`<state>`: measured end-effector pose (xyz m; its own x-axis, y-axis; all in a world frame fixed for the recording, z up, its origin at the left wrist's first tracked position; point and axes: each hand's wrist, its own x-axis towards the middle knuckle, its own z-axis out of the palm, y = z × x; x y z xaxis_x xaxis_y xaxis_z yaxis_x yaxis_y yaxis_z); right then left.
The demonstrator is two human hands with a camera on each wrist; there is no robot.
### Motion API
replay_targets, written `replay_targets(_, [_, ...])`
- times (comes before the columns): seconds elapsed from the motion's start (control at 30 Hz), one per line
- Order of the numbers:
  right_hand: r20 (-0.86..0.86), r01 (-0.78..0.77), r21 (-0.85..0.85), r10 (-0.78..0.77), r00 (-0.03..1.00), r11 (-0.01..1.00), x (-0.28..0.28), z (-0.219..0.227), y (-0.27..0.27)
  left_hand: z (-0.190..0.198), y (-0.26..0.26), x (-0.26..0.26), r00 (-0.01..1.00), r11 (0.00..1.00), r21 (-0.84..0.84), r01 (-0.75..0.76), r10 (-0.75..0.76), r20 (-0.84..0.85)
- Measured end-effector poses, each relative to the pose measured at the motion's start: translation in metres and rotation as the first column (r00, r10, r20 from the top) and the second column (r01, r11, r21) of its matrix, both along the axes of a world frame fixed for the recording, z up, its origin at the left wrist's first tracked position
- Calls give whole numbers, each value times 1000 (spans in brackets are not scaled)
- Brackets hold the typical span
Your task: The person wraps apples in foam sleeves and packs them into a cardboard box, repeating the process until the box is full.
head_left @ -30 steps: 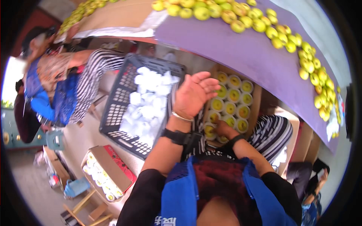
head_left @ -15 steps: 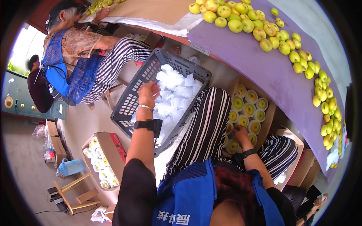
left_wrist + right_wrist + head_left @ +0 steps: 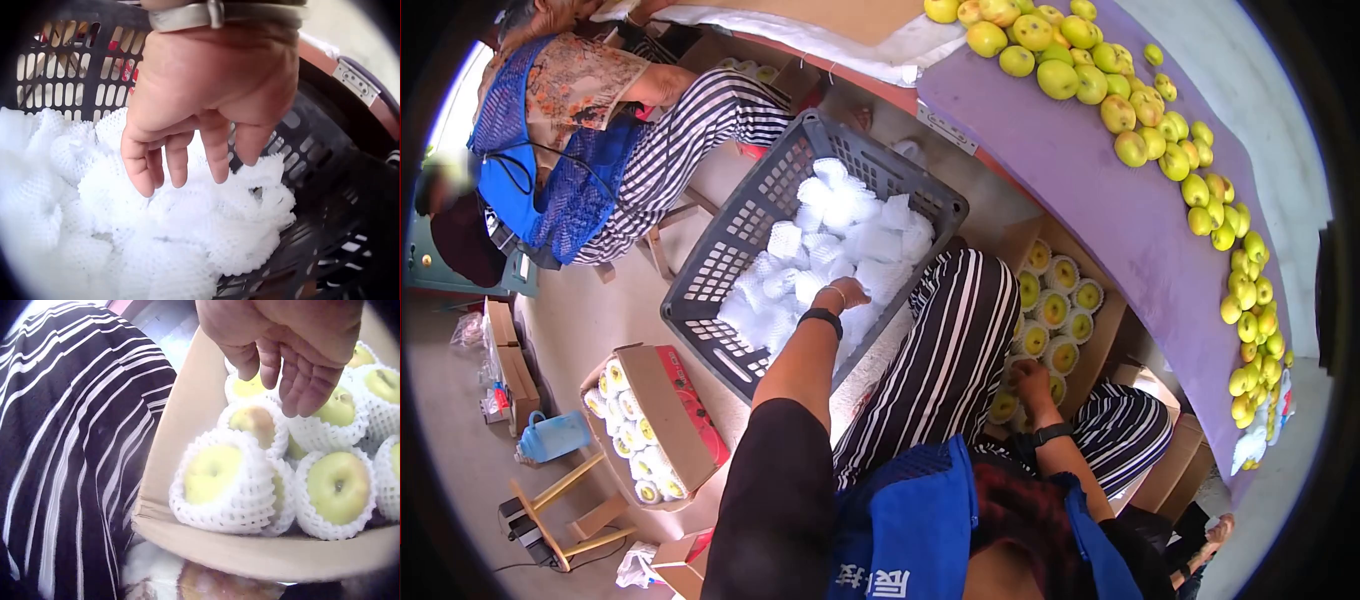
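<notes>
Only head view: both hands (image 3: pixel 852 291) (image 3: pixel 1032 380)

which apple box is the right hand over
The box beside the purple surface: the right hand is over its apples, while the other apple boxes stand farther left.

Bright — foam nets (image 3: pixel 150 234) washed pale; head view curved, dark-cornered.

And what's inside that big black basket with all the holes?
The slotted black plastic basket holds a heap of white foam-net sleeves; the person's left hand hangs over them. The heap covers most of the bottom, so I can't see what, if anything, lies underneath.
</notes>
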<state>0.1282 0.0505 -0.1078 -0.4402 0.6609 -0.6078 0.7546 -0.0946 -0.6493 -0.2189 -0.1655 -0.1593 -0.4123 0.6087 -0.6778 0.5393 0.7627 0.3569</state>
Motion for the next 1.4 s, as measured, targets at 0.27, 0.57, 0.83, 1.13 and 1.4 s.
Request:
replay_targets(0.27, [-20,47,-27,-48,999,999,-7,11,-3,14,-28,-13,727,807,266,-528,591,-350])
replay_targets(0.57, [-300,84,-26,-87,950,996,-37,77,-1,149,-22,-1,374,-12,528,-849,693,617])
replay_targets(0.83, [-769,84,108,30,638,991,-38,201,-15,274,81,97,567,-81,573,-816,86,819])
replay_targets(1.13, [-791,193,178,23,611,965,-14,157,-3,217,154,218,337,273,363,-891,-138,931])
replay_targets(1.4, [-634,124,351,138,761,928,-5,125,11,177,152,214,236,504,216,-836,-26,972])
